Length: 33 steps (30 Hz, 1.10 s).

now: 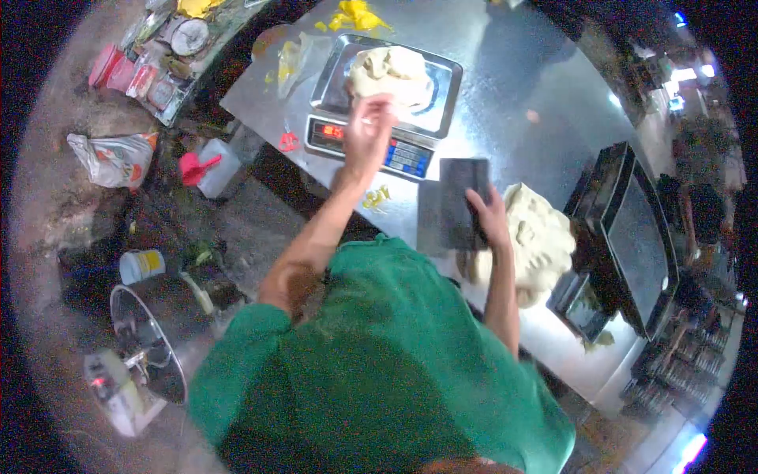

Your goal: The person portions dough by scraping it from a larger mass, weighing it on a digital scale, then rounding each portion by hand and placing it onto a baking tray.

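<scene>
Nearest the camera, a green shirt (379,371) fills the lower frame, both bare forearms reaching out over the steel counter (521,87). Right hand (491,217): closed on a dark, flat bench scraper (460,201), blade held upright and just beside the large dough mass (543,237), probably so that the edge stays within reach of the dough. The dough mass lies directly on the counter, touching a dark stacked tray (636,225) on its far side. Left hand (367,130): stretched farther, fingers bunched and pointing down at the near edge of a smaller dough portion (391,71); motion blur hides whether they pinch a piece. That portion sits in the metal pan (446,91) of a digital scale (371,146), apparently so that its weight registers. Scale front: red lit display (332,131), digits unreadable; blue keypad (407,156), key markings too small to read. Beyond the scale, yellow scraps (355,14) rest on the counter. On the floor to the left: a white plastic bag (110,158), a red scoop (193,167), a jar with a yellow label (140,265), its print illegible. No brand can be read.
</scene>
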### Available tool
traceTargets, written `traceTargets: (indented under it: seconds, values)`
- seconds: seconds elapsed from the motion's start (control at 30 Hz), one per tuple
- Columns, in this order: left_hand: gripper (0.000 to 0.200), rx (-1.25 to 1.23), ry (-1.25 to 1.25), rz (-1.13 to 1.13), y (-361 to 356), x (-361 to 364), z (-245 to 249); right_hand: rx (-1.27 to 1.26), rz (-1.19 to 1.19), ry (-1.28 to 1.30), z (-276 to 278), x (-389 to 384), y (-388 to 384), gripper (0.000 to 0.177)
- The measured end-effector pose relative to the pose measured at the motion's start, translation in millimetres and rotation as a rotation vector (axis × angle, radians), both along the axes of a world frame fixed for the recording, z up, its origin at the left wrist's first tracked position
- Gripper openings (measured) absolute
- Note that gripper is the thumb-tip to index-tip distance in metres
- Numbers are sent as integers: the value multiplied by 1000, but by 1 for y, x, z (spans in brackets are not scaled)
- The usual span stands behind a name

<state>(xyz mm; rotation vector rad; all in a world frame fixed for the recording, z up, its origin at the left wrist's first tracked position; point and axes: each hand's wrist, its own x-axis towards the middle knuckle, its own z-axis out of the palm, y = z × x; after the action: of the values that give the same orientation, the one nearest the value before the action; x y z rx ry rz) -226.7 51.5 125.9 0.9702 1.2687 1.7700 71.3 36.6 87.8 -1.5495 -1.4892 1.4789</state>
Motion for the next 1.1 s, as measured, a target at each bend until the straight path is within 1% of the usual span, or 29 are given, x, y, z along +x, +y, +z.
traceTargets:
  seconds: [0.03,0.07,0.1,0.13,0.17,0.2,0.23,0.27,0.33,0.37,0.47,0.5,0.57,0.6,0.67,0.7,0.73,0.8,0.83,0.87,0.93,1.0,1.03,1.07,1.1]
  values:
    - [28,2,-48,-68,-6,30,7,26,-163,6,-10,26,-22,52]
    - [27,51,-50,-173,-7,58,-2,53,-329,10,-21,54,-44,53]
    - [26,67,156,-212,-6,85,-17,24,-439,-63,-28,85,-62,55]
    - [27,36,91,-325,-14,116,-9,-7,-554,-135,-35,114,-83,57]
    - [26,-24,43,-424,-22,145,2,24,-710,-165,-47,137,-104,55]
    - [28,-26,112,-534,-30,169,1,56,-869,-194,-54,158,-123,54]
    - [32,-6,144,-611,-35,196,-7,82,-865,-135,-42,172,-139,50]
    - [36,17,183,-686,-39,222,-19,214,-982,232,-37,173,-155,45]
    - [45,103,524,-794,-48,269,-66,109,-1136,252,-28,194,-176,45]
    - [49,148,693,-838,-54,284,-87,156,-1126,175,-46,217,-187,45]
    - [54,300,1346,-796,-83,300,-120,190,-1184,217,-55,239,-196,47]
    - [55,224,1430,-796,-88,308,-127,187,-1196,165,-52,242,-193,49]
    - [50,238,1341,-859,-81,309,-114,174,-1216,63,-35,232,-172,52]
    - [48,238,1297,-888,-76,305,-109,197,-1164,138,-30,228,-161,52]
    - [41,111,926,-1073,-59,296,-114,245,-1038,281,-25,222,-133,53]
    - [39,50,731,-1143,-53,290,-117,271,-947,177,-38,228,-120,53]
    - [37,18,731,-1114,-53,276,-104,227,-895,47,-39,228,-107,60]
    - [34,-44,730,-1046,-51,234,-77,326,-954,-573,-43,219,-81,65]
    - [30,7,696,-986,-50,212,-72,394,-952,-753,-37,217,-69,68]
    - [29,-4,679,-877,-46,189,-70,515,-983,-700,-33,213,-58,63]
    - [25,-27,645,-687,-40,141,-71,447,-888,-324,-7,183,-34,49]
    - [20,-115,628,-415,-26,92,-74,450,-555,-249,2,142,-3,38]
    - [20,-86,694,-329,-17,64,-69,446,-395,-214,3,116,15,33]
    - [20,-56,758,-241,-8,39,-62,427,-263,-214,4,82,35,24]
    - [22,-69,857,-168,-1,21,-60,461,-148,-97,8,41,47,24]
